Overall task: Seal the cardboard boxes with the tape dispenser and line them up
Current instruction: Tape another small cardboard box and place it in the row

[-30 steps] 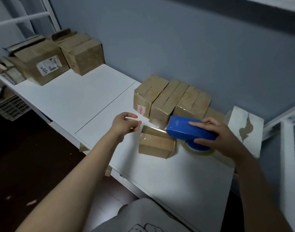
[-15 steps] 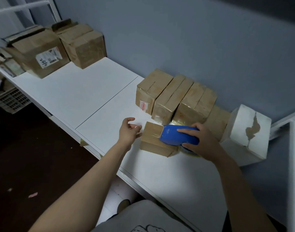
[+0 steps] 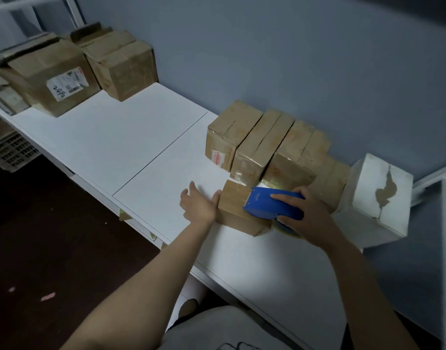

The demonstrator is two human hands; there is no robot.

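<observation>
A small cardboard box (image 3: pixel 235 205) lies on the white table (image 3: pixel 130 147) in front of a row of taped boxes (image 3: pixel 262 145) lined up against the wall. My right hand (image 3: pixel 305 218) grips the blue tape dispenser (image 3: pixel 272 204), which rests on top of the small box with its toothed end pointing left. The tape roll shows under my palm. My left hand (image 3: pixel 199 205) is flat with straight fingers and presses against the box's left side.
Larger cardboard boxes (image 3: pixel 120 64) and one with a shipping label (image 3: pixel 55 79) stand at the table's far left. A white box with torn paper (image 3: pixel 378 198) sits at the right end of the row. A plastic crate (image 3: pixel 9 150) is below at left.
My right hand has drawn the dispenser leftward across the top of the small box. My left hand has uncurled from a loose pinch and now lies flat against the box's left side.
</observation>
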